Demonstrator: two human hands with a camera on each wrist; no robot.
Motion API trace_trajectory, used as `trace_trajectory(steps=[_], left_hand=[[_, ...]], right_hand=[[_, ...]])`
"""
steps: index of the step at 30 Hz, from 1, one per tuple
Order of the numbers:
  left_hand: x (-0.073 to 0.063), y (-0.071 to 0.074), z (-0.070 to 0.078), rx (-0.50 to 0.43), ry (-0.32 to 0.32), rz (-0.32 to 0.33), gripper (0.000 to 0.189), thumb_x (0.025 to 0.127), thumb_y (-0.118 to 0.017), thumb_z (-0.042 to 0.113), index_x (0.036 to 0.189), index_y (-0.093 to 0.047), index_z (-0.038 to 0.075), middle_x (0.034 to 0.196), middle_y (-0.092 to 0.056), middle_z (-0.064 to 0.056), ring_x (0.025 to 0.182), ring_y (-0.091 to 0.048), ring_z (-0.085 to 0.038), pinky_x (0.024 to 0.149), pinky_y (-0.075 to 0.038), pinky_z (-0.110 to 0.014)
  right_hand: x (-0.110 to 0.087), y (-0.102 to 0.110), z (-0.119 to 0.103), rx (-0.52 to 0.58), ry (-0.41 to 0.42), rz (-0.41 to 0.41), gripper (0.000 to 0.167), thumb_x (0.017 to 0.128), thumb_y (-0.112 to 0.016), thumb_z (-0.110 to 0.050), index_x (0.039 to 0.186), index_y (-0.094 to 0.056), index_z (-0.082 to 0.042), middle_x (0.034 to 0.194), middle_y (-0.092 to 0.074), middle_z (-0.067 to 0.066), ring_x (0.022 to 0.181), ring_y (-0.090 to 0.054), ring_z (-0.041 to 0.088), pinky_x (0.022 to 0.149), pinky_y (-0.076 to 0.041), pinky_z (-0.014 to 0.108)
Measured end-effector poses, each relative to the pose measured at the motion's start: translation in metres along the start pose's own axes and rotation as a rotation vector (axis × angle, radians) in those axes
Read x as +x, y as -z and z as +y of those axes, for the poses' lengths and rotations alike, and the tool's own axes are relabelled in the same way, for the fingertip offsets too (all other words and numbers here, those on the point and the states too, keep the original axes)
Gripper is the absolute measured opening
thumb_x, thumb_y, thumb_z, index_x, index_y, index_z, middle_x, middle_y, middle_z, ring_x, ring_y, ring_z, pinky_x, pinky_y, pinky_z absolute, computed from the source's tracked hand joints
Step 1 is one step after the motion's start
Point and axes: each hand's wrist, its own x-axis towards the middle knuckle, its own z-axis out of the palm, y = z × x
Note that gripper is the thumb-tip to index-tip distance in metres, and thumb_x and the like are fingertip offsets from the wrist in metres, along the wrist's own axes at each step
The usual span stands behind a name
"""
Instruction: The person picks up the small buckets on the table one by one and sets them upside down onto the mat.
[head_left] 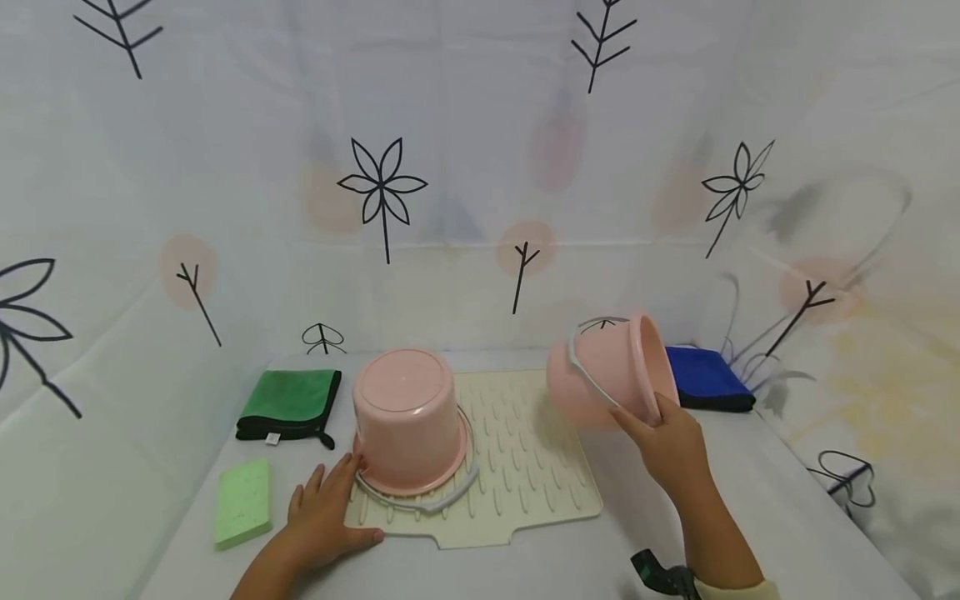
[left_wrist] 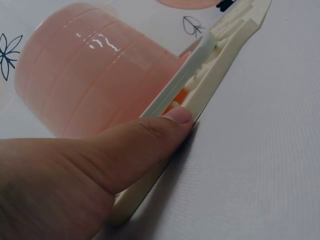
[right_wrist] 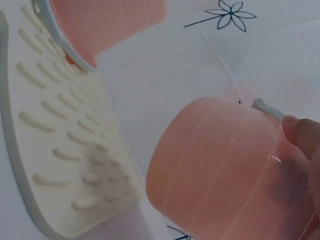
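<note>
A pink bucket [head_left: 408, 425] stands upside down on the left part of a cream ribbed drainer mat [head_left: 532, 467]. Its grey handle [head_left: 450, 497] lies on the mat around the front of the rim. My left hand [head_left: 318, 517] is spread at the bucket's lower left, fingertips right at the rim. In the left wrist view its thumb [left_wrist: 150, 140] lies along the mat's front edge. A second pink bucket [head_left: 596, 375] is tipped sideways over the mat's right side, its mouth facing right. My right hand [head_left: 675, 450] grips this one by the rim, along with its grey handle.
A green cloth [head_left: 288, 396] with dark edging lies folded at the back left, with a light green sponge [head_left: 243, 504] in front of it. Behind the tipped bucket, at the back right, is a folded blue cloth [head_left: 705, 375]. A patterned white curtain [head_left: 465, 167] surrounds the table.
</note>
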Motion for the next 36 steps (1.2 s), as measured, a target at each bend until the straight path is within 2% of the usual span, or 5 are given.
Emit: trace_trajectory(steps=[5, 16, 19, 26, 36], left_hand=[[0.001, 0.002, -0.002, 0.005, 0.000, 0.010, 0.138, 0.063, -0.089, 0.072, 0.169, -0.019, 0.018, 0.171, -0.024, -0.021, 0.152, -0.007, -0.064, 0.112, -0.002, -0.085], [-0.001, 0.007, -0.006, -0.005, 0.007, 0.002, 0.138, 0.064, -0.089, 0.071, 0.169, -0.018, 0.018, 0.171, -0.022, -0.023, 0.152, -0.005, -0.065, 0.111, 0.000, -0.085], [-0.001, 0.006, -0.003, -0.007, 0.002, 0.003, 0.138, 0.063, -0.089, 0.070, 0.169, -0.019, 0.016, 0.171, -0.023, -0.023, 0.152, -0.005, -0.065, 0.112, 0.000, -0.085], [-0.002, 0.004, 0.003, -0.016, 0.004, 0.002, 0.137, 0.064, -0.091, 0.069, 0.168, -0.020, 0.015, 0.171, -0.024, -0.024, 0.152, -0.006, -0.065, 0.112, 0.000, -0.085], [-0.009, 0.027, 0.016, -0.112, -0.002, 0.037, 0.109, 0.086, -0.077, 0.064, 0.165, -0.027, 0.007, 0.167, -0.031, -0.028, 0.152, -0.024, -0.058, 0.117, -0.022, -0.077]], right_hand=[[-0.012, -0.006, 0.000, 0.147, -0.151, -0.001, 0.094, 0.092, -0.071, -0.062, 0.154, -0.044, 0.004, 0.148, -0.055, 0.030, 0.128, -0.059, 0.047, 0.106, -0.047, 0.066], [-0.027, -0.026, 0.009, 0.477, -0.265, -0.026, 0.089, 0.095, -0.075, -0.051, 0.161, -0.037, -0.005, 0.155, -0.051, 0.020, 0.143, -0.048, 0.039, 0.121, -0.030, 0.065], [-0.031, -0.028, 0.012, 0.520, -0.294, -0.046, 0.091, 0.094, -0.075, -0.052, 0.162, -0.036, -0.006, 0.156, -0.050, 0.018, 0.137, -0.052, 0.031, 0.121, -0.033, 0.061], [-0.040, -0.038, 0.013, 0.617, -0.236, -0.057, 0.066, 0.100, -0.072, -0.038, 0.152, -0.049, -0.006, 0.129, -0.064, -0.004, 0.108, -0.063, 0.001, 0.087, -0.052, 0.013], [-0.051, -0.047, 0.013, 0.881, -0.096, -0.084, 0.033, 0.102, -0.068, -0.008, 0.134, -0.059, -0.009, 0.120, -0.068, -0.007, 0.108, -0.067, 0.006, 0.090, -0.056, 0.021]])
